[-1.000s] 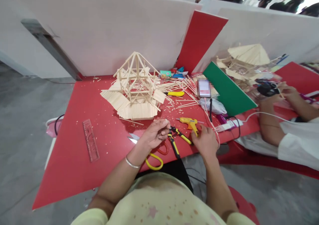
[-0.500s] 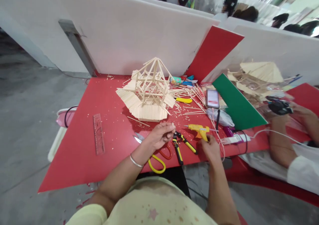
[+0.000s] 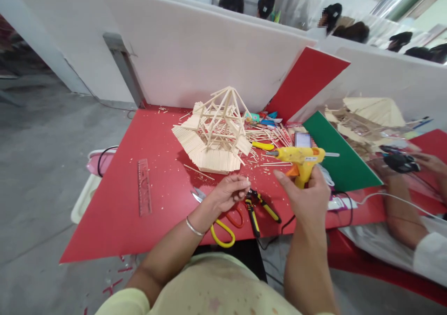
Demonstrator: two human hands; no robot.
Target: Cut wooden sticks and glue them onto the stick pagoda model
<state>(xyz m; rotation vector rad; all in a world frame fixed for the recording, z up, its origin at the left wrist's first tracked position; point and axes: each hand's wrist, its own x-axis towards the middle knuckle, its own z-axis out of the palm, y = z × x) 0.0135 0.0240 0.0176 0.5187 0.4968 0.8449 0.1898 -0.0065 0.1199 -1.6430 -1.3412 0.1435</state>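
My right hand (image 3: 309, 191) grips a yellow glue gun (image 3: 301, 156) by its handle, raised above the table, nozzle toward the left. A clear glue stick juts from its back. With thumb and fingers pinched, my left hand (image 3: 232, 191) holds a small piece of wooden stick (image 3: 247, 179), mostly hidden by the fingertips. Just beyond that hand stands a pavilion-like model (image 3: 220, 136) of thin wooden sticks, its pointed roof frame open and its lower eaves covered with rows of sticks. Scissors (image 3: 223, 233) with red and yellow handles lie under my left wrist, beside black-and-yellow pliers (image 3: 254, 217).
A clear ruler (image 3: 144, 187) lies on the red table (image 3: 111, 212) at the left. Loose sticks (image 3: 267, 136), a yellow-handled tool (image 3: 262, 145) and a phone (image 3: 303, 139) are behind the glue gun. A green board (image 3: 344, 152) separates a co-worker's hands (image 3: 431, 164) at right.
My right hand has lifted the glue gun off the table, up and closer to me. My left hand keeps its pinch. The whole view has shifted slightly.
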